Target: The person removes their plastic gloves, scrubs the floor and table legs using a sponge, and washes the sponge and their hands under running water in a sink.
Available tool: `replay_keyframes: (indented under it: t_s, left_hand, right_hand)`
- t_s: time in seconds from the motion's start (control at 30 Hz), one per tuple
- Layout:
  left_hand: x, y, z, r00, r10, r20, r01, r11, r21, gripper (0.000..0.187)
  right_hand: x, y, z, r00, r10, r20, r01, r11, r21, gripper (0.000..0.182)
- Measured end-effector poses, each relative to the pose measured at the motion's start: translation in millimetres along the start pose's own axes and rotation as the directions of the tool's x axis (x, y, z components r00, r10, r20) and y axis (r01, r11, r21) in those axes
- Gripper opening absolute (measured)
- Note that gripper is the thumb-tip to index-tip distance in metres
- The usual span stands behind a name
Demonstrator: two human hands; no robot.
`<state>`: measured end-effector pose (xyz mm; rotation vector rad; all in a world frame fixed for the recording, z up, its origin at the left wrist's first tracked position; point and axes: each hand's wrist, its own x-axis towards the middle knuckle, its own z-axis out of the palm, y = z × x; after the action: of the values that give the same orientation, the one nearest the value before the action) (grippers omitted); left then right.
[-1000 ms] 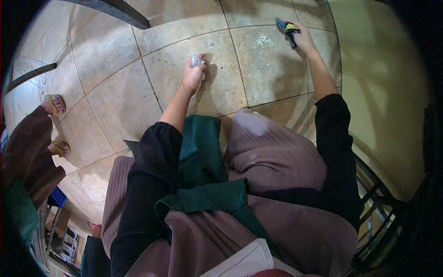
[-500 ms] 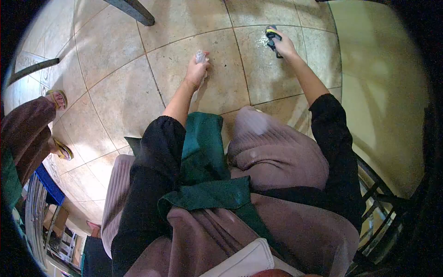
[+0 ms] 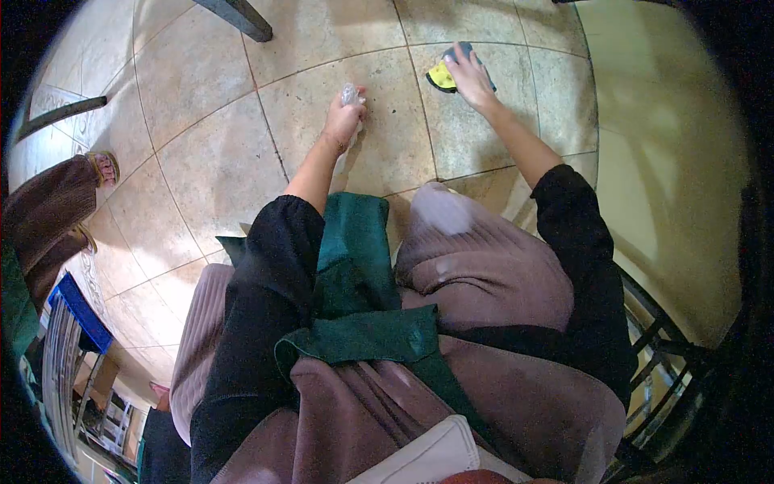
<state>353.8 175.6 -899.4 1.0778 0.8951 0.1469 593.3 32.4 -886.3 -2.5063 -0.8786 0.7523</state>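
In the head view, my right hand (image 3: 472,77) presses a yellow and dark grey cloth (image 3: 442,78) against the floor tiles (image 3: 339,68), its fingers partly spread over the cloth. The cloth lies fairly flat, yellow side showing on the left. My left hand (image 3: 345,121) is closed around a clear plastic bottle (image 3: 350,94), which looks like a spray bottle; the fingers cover much of it. The bottle is held upright just to the left of the cloth, apart from it.
A dark furniture leg (image 3: 242,20) stands at the top, and a curved dark bar (image 3: 60,118) at the left. Another person's sandalled foot (image 3: 105,168) is on the left. A metal rack (image 3: 64,347) is lower left, a yellowish wall (image 3: 661,161) on the right.
The cloth, bunched in my right hand before over a whitish patch, is now spread out and slightly further left. My left hand barely moves. The other person's feet have shifted left.
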Motion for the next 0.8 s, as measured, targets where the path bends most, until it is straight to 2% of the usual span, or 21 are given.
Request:
replay_keyframes:
  t_s: [0.03,0.1,0.13,0.2,0.23,0.3,0.4,0.47,0.57,0.8]
  left_hand:
    - [-0.2,0.4,0.2,1.0,-0.01,0.001,0.01,1.0,-0.006,0.042]
    - [-1.7,-0.5,1.1,1.0,-0.027,-0.004,0.027,0.999,-0.017,0.042]
    - [-0.9,-1.0,0.9,0.999,-0.04,0.008,0.041,0.999,-0.009,0.043]
    - [-2.2,0.9,1.4,0.998,-0.056,0.017,0.057,0.998,-0.003,0.044]
    - [-4.7,6.1,3.0,0.998,-0.067,0.004,0.067,0.998,0.012,0.044]
    - [-5.4,6.6,2.8,0.997,-0.082,-0.017,0.082,0.996,0.019,0.044]
    - [-2.7,4.0,-0.7,0.997,-0.071,0.013,0.071,0.997,-0.019,0.044]
    - [-5.3,9.2,-0.3,0.99,-0.142,0.029,0.142,0.99,-0.024,0.044]
    - [-7.1,12.0,0.9,0.997,-0.069,0.019,0.069,0.997,-0.013,0.044]
    - [-6.8,14.8,-1.6,0.992,-0.12,0.041,0.119,0.993,0.022,0.041]
  right_hand:
    - [-1.3,-1.4,-0.6,1.0,-0.002,0.002,0.002,1.0,-0.002,0.073]
    - [-9.6,-2.7,1.0,0.981,0.024,-0.193,-0.04,0.996,-0.08,0.067]
    - [-15.2,-10.5,2.1,0.982,0.021,-0.188,-0.037,0.996,-0.081,0.067]
    - [-24.4,-30.5,3.2,0.976,0.045,-0.214,-0.123,0.921,-0.368,0.059]
    - [-20.7,-23.6,10.3,0.977,0.041,-0.209,-0.119,0.921,-0.372,0.059]
    - [-11.4,-1.0,31.1,0.941,-0.233,-0.245,0.103,0.888,-0.448,0.049]
    - [-18.8,2.1,29.2,0.912,-0.32,-0.256,0.196,0.89,-0.412,0.043]
    - [-30.4,3.4,26.2,0.921,-0.313,-0.233,0.194,0.886,-0.422,0.043]
    - [-35.6,10.2,18.6,0.928,-0.319,-0.193,0.21,0.875,-0.436,0.043]
    - [-39.4,22.6,5.5,0.924,-0.358,-0.135,0.238,0.813,-0.531,0.044]
